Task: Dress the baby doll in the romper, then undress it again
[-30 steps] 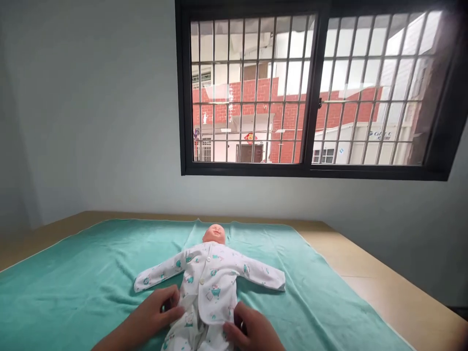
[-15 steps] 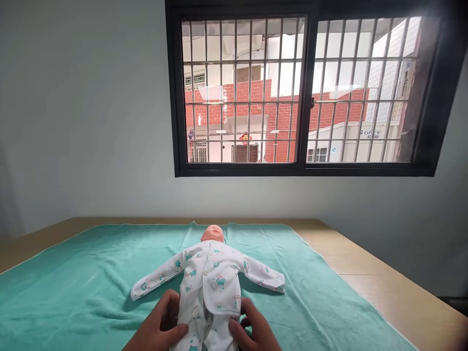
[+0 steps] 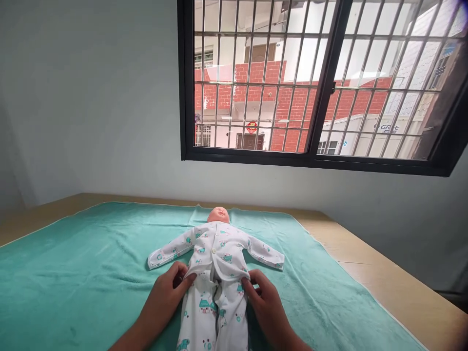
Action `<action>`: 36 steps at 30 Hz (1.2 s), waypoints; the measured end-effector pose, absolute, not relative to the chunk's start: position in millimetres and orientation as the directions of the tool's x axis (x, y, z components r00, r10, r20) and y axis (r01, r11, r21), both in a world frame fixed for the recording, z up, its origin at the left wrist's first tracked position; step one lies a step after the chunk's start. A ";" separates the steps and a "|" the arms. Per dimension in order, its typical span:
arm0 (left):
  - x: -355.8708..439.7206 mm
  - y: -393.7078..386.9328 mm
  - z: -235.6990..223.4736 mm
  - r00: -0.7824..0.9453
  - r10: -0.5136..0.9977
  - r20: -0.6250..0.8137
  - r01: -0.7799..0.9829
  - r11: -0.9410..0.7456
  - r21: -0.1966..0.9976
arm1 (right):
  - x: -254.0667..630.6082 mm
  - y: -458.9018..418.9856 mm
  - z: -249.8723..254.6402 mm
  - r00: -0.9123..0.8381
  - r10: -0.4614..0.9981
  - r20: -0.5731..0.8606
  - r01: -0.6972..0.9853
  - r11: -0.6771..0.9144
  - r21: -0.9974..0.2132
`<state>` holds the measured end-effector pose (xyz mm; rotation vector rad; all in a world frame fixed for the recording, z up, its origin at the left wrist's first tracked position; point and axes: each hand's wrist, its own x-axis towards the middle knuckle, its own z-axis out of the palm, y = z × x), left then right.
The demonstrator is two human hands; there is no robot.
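A baby doll lies on its back, its head (image 3: 219, 214) toward the wall and its sleeves spread to both sides. It wears a white printed baby jacket (image 3: 228, 251), buttoned at the chest and parted lower down, above matching white trousers (image 3: 204, 307). My left hand (image 3: 170, 290) pinches the clothing at the hip on the left, thumb on top near the jacket hem. At the opposite hip my right hand (image 3: 263, 295) grips the cloth in the same way. Whether the jacket hem is also caught between the fingers, I cannot tell.
A green blanket (image 3: 91, 263) lies beneath the doll, with light wrinkles. It covers most of a wooden table (image 3: 369, 265), whose bare wood shows along the right and back edges. Behind stands a grey wall (image 3: 109, 122) with a barred, black-framed window (image 3: 252, 157).
The view has tilted down and shows more of the trousers. Both hands are now beside the jacket hem at the hips, and the jacket's lower front lies spread more evenly.
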<state>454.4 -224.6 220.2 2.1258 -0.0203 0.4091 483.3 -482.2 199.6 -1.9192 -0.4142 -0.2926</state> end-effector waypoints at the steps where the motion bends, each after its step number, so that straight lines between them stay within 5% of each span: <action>1: 453.4 -223.0 221.2 0.933 0.132 0.334 -0.188 -0.613 0.767 | 482.5 -482.7 200.1 0.885 0.150 0.440 0.463 -0.373 -0.804; 7: 445.7 -223.7 217.4 0.857 0.046 0.513 -0.283 -0.790 0.543 | 479.2 -489.4 204.1 0.668 0.206 0.716 0.719 -0.430 -0.547; 12: 444.7 -225.2 221.2 0.705 -0.153 0.693 -0.497 -0.803 0.329 | 476.8 -488.1 206.7 0.553 0.264 0.790 0.784 -0.485 -0.387; 20: 444.8 -227.1 220.5 0.623 -0.277 0.731 -0.625 -0.738 0.253 | 472.3 -484.0 210.8 0.442 0.450 0.776 0.868 -0.433 -0.243; 27: 438.8 -234.5 224.9 0.645 -0.250 0.722 -0.638 -0.696 0.329 | 472.7 -482.6 217.1 0.359 0.553 0.752 0.888 -0.451 -0.092; 36: 438.7 -239.1 224.8 0.644 -0.295 0.706 -0.631 -0.726 0.272 | 469.2 -483.1 215.5 0.333 0.546 0.769 0.905 -0.415 -0.097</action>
